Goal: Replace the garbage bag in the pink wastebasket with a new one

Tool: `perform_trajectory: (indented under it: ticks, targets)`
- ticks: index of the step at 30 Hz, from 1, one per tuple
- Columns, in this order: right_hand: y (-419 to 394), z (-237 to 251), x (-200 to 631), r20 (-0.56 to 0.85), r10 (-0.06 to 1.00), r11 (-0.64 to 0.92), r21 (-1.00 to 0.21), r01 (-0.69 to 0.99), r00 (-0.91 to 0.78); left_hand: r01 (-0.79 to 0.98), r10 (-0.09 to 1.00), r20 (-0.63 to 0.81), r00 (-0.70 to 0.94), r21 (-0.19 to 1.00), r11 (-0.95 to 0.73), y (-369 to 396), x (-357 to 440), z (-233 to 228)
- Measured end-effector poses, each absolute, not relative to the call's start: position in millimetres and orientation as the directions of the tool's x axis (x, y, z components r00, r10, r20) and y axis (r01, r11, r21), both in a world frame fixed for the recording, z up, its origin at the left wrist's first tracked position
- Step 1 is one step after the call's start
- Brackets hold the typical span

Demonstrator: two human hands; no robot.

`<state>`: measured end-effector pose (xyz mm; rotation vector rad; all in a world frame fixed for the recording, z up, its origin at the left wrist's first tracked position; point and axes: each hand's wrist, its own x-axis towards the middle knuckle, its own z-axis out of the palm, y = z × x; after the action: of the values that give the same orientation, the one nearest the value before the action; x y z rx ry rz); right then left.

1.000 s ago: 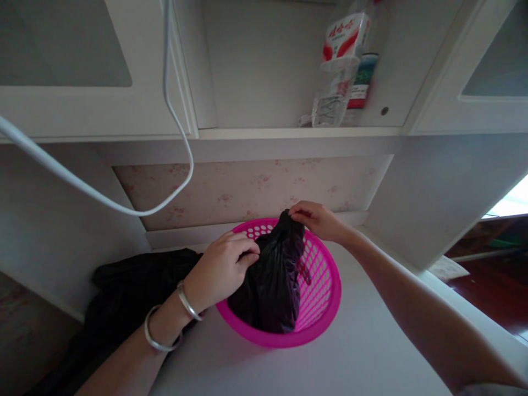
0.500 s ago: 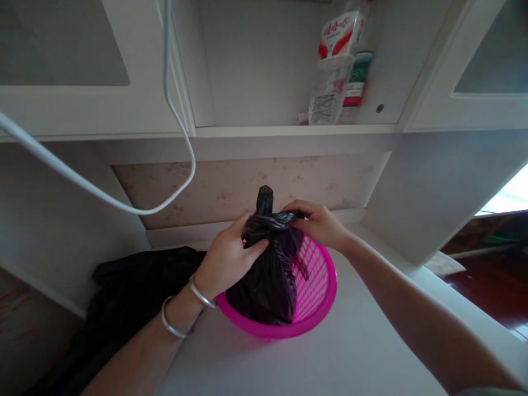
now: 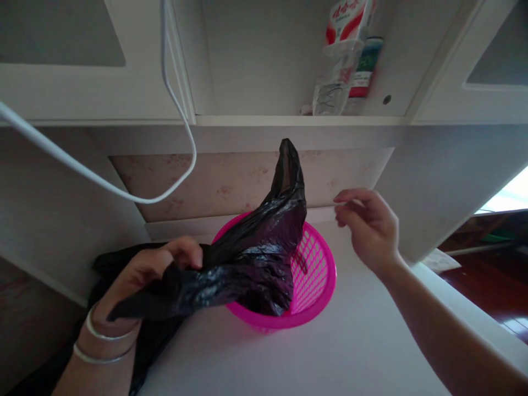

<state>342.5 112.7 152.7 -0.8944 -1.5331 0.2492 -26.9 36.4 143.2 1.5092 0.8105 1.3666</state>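
Spanning the frame, the white desk carries a pink basket near its back edge, against the wall. Black bag sits inside the basket, glossy, crinkled, bulging at the bottom. Judging by this, the knot is half done: one flap sticks up free toward the shelf, the other is pulled left over the rim; tying off looks left. Left hand pinches that left flap, closed on it. Right hand hovers loosely open just right of the bag, holding nothing. Dark cloth lies at desk's left edge.
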Motion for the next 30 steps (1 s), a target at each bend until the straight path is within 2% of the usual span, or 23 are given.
perform_trajectory:
  ticks: [1,2,3,4,6,7,9,11,13,16,18,22,26,30]
  targets:
    - [102,159,330,0.784,0.604,0.749,-0.497,0.439,-0.142,-0.141,0.886,0.394,0.245,0.918,-0.370,34,-23,146]
    - [94,166,317,0.751,0.553,0.803,-0.363,0.473,-0.361,-0.169,0.857,0.408,0.313,0.912,-0.373,31,-19,149]
    - [90,171,305,0.695,0.510,0.833,-0.253,0.491,-0.507,-0.177,0.832,0.416,0.367,0.910,-0.376,29,-15,153]
    - [90,174,295,0.615,0.485,0.851,-0.170,0.496,-0.622,-0.162,0.818,0.416,0.398,0.909,-0.383,28,-11,155]
    - [95,175,283,0.479,0.457,0.871,-0.071,0.486,-0.749,-0.106,0.833,0.415,0.366,0.908,-0.405,26,-8,158]
    - [99,172,282,0.447,0.451,0.874,-0.046,0.484,-0.773,-0.079,0.856,0.412,0.312,0.909,-0.408,26,-10,157]
    - [104,164,289,0.471,0.449,0.869,-0.033,0.494,-0.759,-0.037,0.901,0.412,0.138,0.911,-0.411,29,-19,151]
    - [101,155,305,0.548,0.455,0.861,-0.069,0.505,-0.702,-0.020,0.920,0.392,-0.021,0.919,-0.393,32,-32,143]
    - [93,147,323,0.609,0.476,0.854,-0.148,0.499,-0.635,-0.062,0.927,0.368,-0.075,0.926,-0.373,36,-41,136]
    - [80,141,340,0.650,0.534,0.827,-0.269,0.494,-0.540,-0.155,0.943,0.332,0.012,0.933,-0.326,39,-36,134]
    - [74,142,338,0.663,0.542,0.823,-0.295,0.486,-0.516,-0.195,0.943,0.316,0.101,0.936,-0.293,38,-22,137]
    - [73,146,312,0.615,0.499,0.838,-0.161,0.522,-0.611,-0.251,0.949,0.227,0.220,0.953,-0.170,32,8,142]
    - [86,142,293,0.547,0.413,0.858,0.034,0.513,-0.728,-0.233,0.963,0.160,0.215,0.966,-0.109,30,12,142]
    - [100,136,302,0.629,0.343,0.876,0.054,0.479,-0.698,-0.168,0.935,0.037,0.353,0.986,0.024,28,-1,138]
